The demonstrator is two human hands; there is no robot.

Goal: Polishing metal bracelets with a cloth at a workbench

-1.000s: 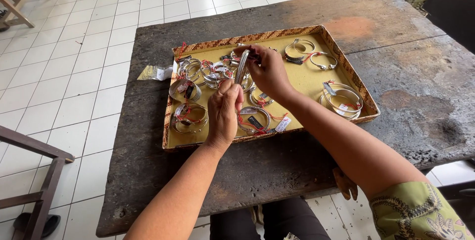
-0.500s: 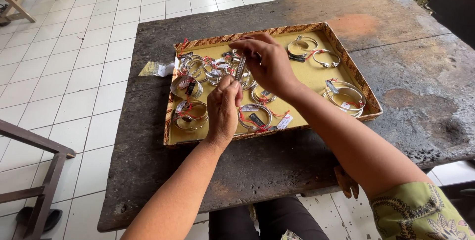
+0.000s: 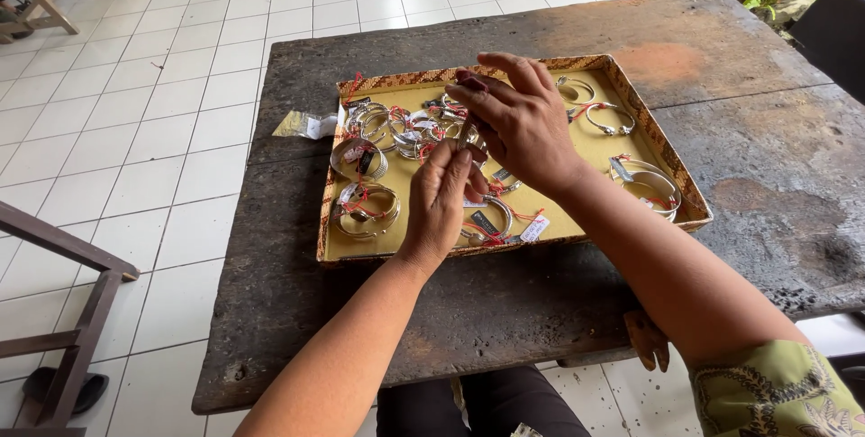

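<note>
Together both hands [image 3: 487, 153] pinch a bracelet [image 3: 466, 131] above white tags [image 3: 533, 229].

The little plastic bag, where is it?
In the head view, the plastic bag lies on the dark table's left edge, just outside the tray's upper-left corner.

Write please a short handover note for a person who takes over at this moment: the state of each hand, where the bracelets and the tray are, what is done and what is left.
Left hand: raised over the tray, fingertips pinched on the lower end of a silver bracelet.
Right hand: above it, fingers closed on the upper end of the same bracelet.
Tray: shallow, yellow inside with a woven rim, on the dark wooden table.
In the tray: many silver bangles with red strings and small tags, mostly at the left and centre, a few at the right, such as one bangle near the right rim.
Done: one bracelet lifted from the tray.
Left: the other bangles lie untouched.
</note>
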